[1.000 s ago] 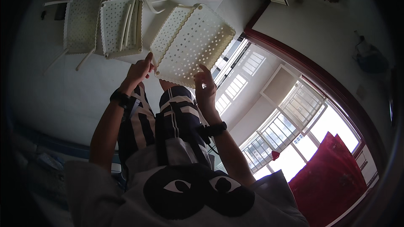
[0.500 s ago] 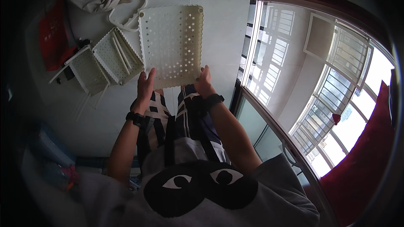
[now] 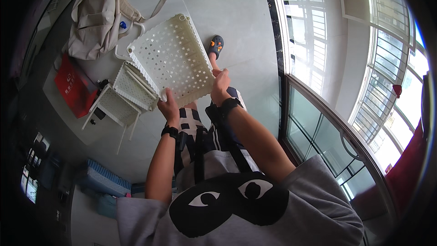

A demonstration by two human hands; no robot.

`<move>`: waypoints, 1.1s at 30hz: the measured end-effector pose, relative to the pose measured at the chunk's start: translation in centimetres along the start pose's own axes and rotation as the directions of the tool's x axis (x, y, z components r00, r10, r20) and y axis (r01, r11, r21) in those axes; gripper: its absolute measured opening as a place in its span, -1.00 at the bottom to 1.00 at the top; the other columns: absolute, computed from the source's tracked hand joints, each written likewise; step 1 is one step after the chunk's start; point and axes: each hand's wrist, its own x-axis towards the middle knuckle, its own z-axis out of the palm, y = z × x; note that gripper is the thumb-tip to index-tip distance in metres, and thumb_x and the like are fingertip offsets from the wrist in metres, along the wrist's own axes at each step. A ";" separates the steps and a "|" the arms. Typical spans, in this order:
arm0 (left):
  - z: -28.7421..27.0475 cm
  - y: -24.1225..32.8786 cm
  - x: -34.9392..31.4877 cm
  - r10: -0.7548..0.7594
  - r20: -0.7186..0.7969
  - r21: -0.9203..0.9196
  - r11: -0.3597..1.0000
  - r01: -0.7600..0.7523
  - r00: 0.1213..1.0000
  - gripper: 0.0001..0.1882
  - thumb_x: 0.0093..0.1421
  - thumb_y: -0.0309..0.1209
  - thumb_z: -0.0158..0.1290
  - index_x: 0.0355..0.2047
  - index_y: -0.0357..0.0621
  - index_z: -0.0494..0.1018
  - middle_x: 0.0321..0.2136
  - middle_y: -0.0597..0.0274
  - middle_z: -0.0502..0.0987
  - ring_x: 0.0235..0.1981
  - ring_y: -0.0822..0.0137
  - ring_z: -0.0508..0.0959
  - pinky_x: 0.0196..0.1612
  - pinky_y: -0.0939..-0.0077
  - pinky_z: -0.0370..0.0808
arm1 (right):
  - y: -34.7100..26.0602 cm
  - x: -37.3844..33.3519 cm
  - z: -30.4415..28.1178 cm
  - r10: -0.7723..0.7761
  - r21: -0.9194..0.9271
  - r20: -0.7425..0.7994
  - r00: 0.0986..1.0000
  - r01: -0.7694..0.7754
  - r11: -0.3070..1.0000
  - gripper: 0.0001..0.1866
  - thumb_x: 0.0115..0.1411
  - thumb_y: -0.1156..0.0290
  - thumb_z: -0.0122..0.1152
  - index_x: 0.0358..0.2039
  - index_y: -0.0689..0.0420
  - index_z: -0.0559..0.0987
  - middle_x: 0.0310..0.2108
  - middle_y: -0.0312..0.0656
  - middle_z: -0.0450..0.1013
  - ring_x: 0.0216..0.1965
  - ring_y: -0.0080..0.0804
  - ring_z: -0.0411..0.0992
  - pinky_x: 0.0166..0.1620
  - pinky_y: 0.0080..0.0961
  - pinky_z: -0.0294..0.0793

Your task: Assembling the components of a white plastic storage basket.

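Note:
Both my hands hold a large cream plastic basket [image 3: 175, 59] with star-shaped holes and a scalloped rim. My left hand [image 3: 169, 108] is closed on its near left corner, thumb up on the rim. My right hand [image 3: 221, 87] grips the near right corner. The basket slants in the view, its far end toward the upper left. Beside its left side is a smaller cream basket [image 3: 129, 89] with pale rods lying in it. Touching that, another small basket [image 3: 117, 106] has thin white legs sticking out.
A beige backpack [image 3: 94, 20] lies on the floor at the upper left, with a red bag [image 3: 75, 86] below it. My foot in a dark clog [image 3: 216, 45] shows past the basket. A framed glass sliding door [image 3: 314, 123] runs along the right.
The view has turned, and the large basket now slants instead of standing straight in it. Both hands have kept their hold. My clogged foot has come into view.

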 end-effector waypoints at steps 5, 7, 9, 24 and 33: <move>-0.4 -0.3 0.2 0.038 -0.082 -0.028 0.999 -0.040 0.996 -0.60 0.22 -0.22 -0.01 -0.32 -0.44 0.48 -0.41 0.04 0.57 -0.37 0.21 0.56 -0.27 0.34 0.43 | -2.1 -2.8 1.6 -0.007 -0.219 -0.191 0.982 -0.035 0.975 -0.43 0.20 0.11 -0.34 -0.39 0.30 0.59 -0.29 0.00 0.53 -0.22 -0.12 0.44 -0.07 -0.31 0.33; 0.2 0.3 0.2 0.093 -0.094 -0.055 0.994 -0.099 0.991 -0.60 0.22 -0.22 -0.01 -0.34 -0.45 0.48 -0.42 0.04 0.58 -0.40 0.20 0.56 -0.28 0.34 0.44 | -2.4 -2.5 1.4 -0.013 -0.209 -0.209 0.978 -0.032 0.977 -0.44 0.19 0.12 -0.33 -0.38 0.29 0.59 -0.27 0.00 0.53 -0.22 -0.11 0.44 -0.07 -0.31 0.33; 0.2 0.6 0.0 0.061 -0.080 -0.039 0.997 -0.064 0.995 -0.58 0.23 -0.21 -0.01 -0.34 -0.46 0.48 -0.42 0.01 0.58 -0.40 0.17 0.56 -0.30 0.34 0.44 | -2.6 -2.8 1.6 -0.011 -0.197 -0.225 0.974 -0.034 0.980 -0.46 0.19 0.13 -0.31 -0.36 0.28 0.59 -0.26 0.01 0.53 -0.22 -0.09 0.44 -0.07 -0.31 0.34; 0.5 0.2 -0.5 -0.005 -0.083 0.036 0.999 0.008 0.997 -0.51 0.21 -0.14 -0.01 -0.28 -0.51 0.47 -0.33 -0.13 0.55 -0.34 0.07 0.54 -0.22 0.23 0.45 | -1.2 -2.4 1.0 -0.036 -0.073 -0.349 0.936 0.011 0.997 -0.53 0.14 0.20 -0.22 -0.47 0.27 0.61 -0.41 -0.04 0.56 -0.34 -0.22 0.50 -0.18 -0.37 0.40; -1.2 -0.7 0.9 -0.180 0.060 0.123 0.977 0.172 0.982 -0.51 0.24 -0.18 -0.05 -0.09 -0.47 0.38 -0.11 -0.09 0.48 -0.15 0.14 0.50 -0.09 0.31 0.40 | -1.2 -2.5 1.2 -0.044 -0.090 -0.310 0.950 0.017 0.996 -0.54 0.15 0.21 -0.23 -0.48 0.29 0.58 -0.41 0.04 0.52 -0.34 -0.13 0.47 -0.17 -0.33 0.39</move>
